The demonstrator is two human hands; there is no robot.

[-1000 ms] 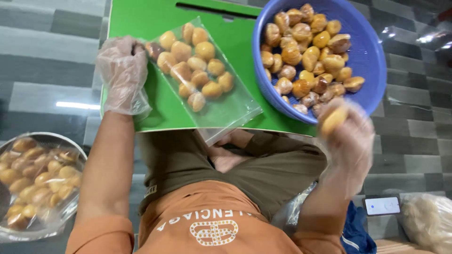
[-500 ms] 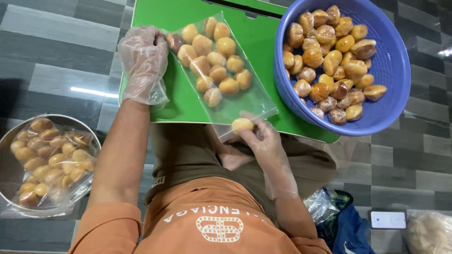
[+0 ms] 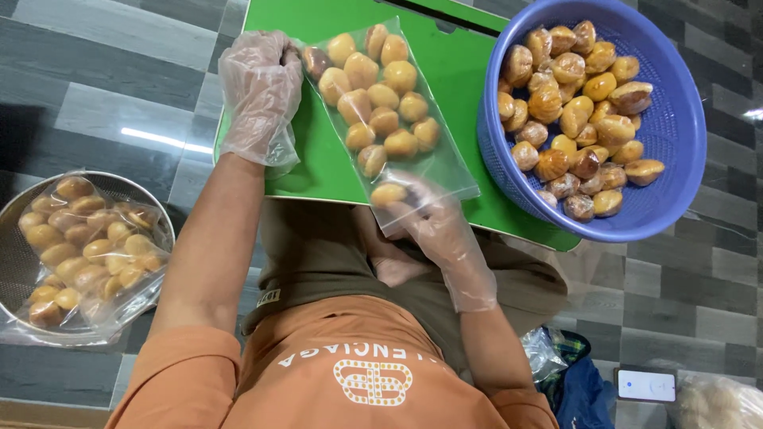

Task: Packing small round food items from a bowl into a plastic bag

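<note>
Two hands in thin, crinkly see-through gloves work on a flat green board [image 3: 469, 75] that rests on the person's lap. The right hand [image 3: 433, 226] pinches one small golden bun [image 3: 389, 193] between its fingertips, right at the open mouth of a clear plastic bag [image 3: 445, 171]. The bun is round, smooth and shiny, like a little shell. Just past the pinched bun, inside the bag, lie more buns [image 3: 381, 95] of the same kind, packed side by side in rows, pale yellow to light brown. The bag is flat, glossy and a bit wrinkled, and it lies slanted on the board. The left hand [image 3: 258, 95] is curled shut on the far corner of the bag and presses it down, well away from the right hand's grip. Off to the right of the pinching hand, a round blue plastic basket [image 3: 675, 135] with tiny holes in its wall sits partly on the board, and it holds a heap of loose buns [image 3: 576, 111], some darker and ridged. Far to the left of both hands, on the grey tiled floor [image 3: 95, 79], a round metal bowl [image 3: 16, 254] holds filled bags [image 3: 83, 246] of buns, soft and lumpy.
</note>
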